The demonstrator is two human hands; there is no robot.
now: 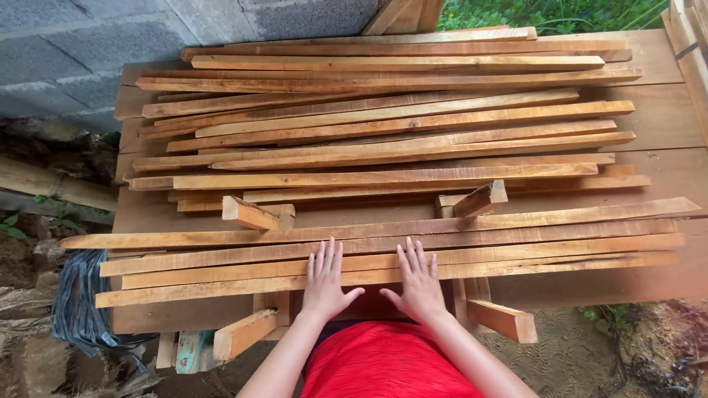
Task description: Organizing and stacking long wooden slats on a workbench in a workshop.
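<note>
A: With both palms flat, where do the slats lie?
B: Left hand [324, 281] and right hand [419, 284], fingers spread, press the nearest wooden slats [383, 267] at the workbench [664, 118] front edge. Keep pressure even.

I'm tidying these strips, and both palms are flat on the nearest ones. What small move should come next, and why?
Probably curl the fingers of the left hand and right hand over the nearest wooden strip and draw it toward the table edge. Both hands lie open and flat on it, gripping nothing, and the front strips lie unevenly, their ends out of line.
</note>
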